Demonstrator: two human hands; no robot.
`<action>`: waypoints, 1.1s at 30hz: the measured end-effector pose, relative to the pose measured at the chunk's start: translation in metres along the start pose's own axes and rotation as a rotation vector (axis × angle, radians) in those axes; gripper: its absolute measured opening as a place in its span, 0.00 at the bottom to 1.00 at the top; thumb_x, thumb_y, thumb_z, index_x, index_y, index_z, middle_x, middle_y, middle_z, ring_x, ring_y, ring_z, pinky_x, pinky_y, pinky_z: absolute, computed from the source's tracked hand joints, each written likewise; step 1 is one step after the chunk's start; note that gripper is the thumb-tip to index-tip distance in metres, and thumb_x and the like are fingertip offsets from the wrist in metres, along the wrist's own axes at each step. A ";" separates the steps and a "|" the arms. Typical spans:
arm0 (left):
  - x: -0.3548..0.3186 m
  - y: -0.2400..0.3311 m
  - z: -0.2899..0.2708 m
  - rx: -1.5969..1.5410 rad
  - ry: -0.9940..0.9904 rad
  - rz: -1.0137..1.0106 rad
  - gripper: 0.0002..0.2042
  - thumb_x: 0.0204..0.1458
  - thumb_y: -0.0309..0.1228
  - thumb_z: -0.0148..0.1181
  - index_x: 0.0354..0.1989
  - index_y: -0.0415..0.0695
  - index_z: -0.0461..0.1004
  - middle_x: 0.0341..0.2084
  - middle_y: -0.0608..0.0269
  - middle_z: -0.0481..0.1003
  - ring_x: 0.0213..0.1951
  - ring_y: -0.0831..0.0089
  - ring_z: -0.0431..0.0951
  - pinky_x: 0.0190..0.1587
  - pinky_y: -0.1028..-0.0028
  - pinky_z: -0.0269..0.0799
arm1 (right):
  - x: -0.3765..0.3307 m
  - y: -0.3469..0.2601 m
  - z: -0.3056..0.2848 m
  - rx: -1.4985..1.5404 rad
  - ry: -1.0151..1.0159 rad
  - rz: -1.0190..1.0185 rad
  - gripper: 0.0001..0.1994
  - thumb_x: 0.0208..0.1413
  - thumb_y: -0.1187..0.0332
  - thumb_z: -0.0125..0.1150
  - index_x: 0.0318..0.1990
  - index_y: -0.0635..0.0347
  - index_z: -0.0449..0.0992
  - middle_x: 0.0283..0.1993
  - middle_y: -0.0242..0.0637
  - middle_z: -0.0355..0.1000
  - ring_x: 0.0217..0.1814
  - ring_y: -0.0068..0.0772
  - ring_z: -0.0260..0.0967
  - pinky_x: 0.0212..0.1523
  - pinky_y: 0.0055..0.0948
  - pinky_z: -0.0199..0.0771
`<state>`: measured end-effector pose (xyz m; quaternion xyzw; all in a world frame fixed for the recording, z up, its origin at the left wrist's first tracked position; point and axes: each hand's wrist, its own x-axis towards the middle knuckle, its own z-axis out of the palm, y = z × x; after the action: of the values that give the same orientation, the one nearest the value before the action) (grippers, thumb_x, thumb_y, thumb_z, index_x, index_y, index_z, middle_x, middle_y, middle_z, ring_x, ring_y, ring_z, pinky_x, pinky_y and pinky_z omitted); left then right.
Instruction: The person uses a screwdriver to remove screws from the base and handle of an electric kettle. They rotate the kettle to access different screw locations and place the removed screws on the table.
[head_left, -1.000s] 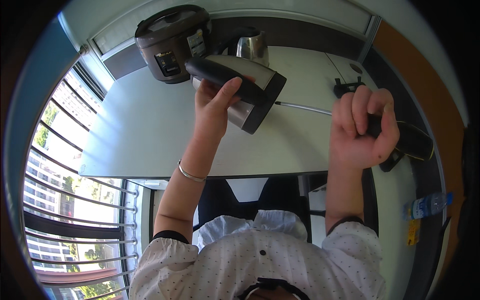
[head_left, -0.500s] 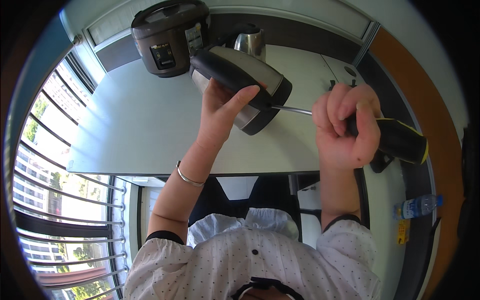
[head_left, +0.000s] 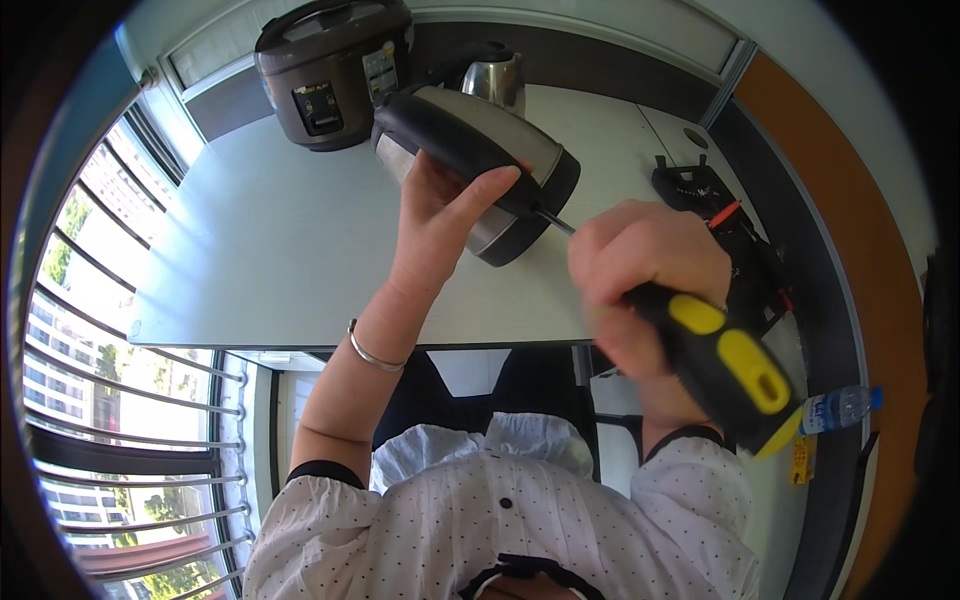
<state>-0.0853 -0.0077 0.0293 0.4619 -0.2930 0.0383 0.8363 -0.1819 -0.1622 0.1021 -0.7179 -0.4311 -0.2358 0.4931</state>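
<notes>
Gripping hands — left (head_left: 440, 215) round steel kettle (head_left: 478, 160), right (head_left: 645, 270) clenching rubbery yellow-black screwdriver (head_left: 715, 365).

I see through one head-worn fisheye, looking steeply down over the wearer's chest onto the desk (head_left: 250, 250), close above both hands.

Rice cooker (head_left: 330, 70), second kettle (head_left: 495, 75), water bottle (head_left: 838, 407).

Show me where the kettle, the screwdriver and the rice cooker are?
Kettle (head_left: 470, 150): head view, on its steel side.
Screwdriver (head_left: 720, 360): head view, on its yellow-black handle.
Rice cooker (head_left: 325, 70): head view, on its front.
</notes>
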 end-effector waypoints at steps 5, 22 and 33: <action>-0.002 0.002 0.004 -0.009 -0.001 0.024 0.18 0.49 0.21 0.60 0.47 0.34 0.63 0.38 0.52 0.76 0.43 0.70 0.76 0.50 0.72 0.71 | 0.010 0.002 0.004 0.033 -0.032 0.042 0.11 0.46 0.64 0.63 0.24 0.59 0.69 0.22 0.32 0.64 0.21 0.23 0.60 0.23 0.20 0.58; 0.000 -0.001 0.004 0.040 0.005 0.012 0.18 0.49 0.22 0.61 0.47 0.35 0.64 0.38 0.53 0.76 0.43 0.71 0.76 0.50 0.72 0.71 | 0.000 0.013 0.019 0.375 0.576 0.022 0.06 0.55 0.71 0.50 0.39 0.62 0.64 0.20 0.26 0.56 0.20 0.17 0.50 0.21 0.17 0.48; -0.007 -0.005 0.012 0.098 -0.016 0.060 0.21 0.48 0.21 0.62 0.48 0.33 0.60 0.40 0.51 0.75 0.43 0.67 0.76 0.50 0.71 0.70 | 0.014 0.021 -0.013 0.424 -0.044 0.133 0.16 0.45 0.66 0.67 0.33 0.63 0.65 0.20 0.26 0.59 0.19 0.15 0.54 0.22 0.16 0.52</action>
<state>-0.0948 -0.0190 0.0267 0.4936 -0.3110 0.0740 0.8088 -0.1559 -0.1715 0.1072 -0.6301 -0.4334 -0.0912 0.6378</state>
